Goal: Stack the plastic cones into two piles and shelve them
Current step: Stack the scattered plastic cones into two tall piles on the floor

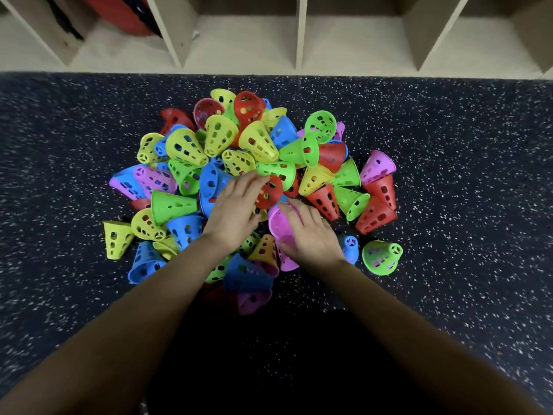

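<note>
Down on floor (449, 130), L hand (236, 211) is laying fingers (254, 181) on red cone (270, 193), grip unclear; R hand (311, 235) is curling round pink cone (279, 226). Cones (185, 145) are lying jumbled around both: prob. light, stiff, slick, so rim's offering best hold.

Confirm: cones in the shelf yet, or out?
Out. The cones lie in a loose heap on the floor; visible shelf compartments hold no cones.
</note>
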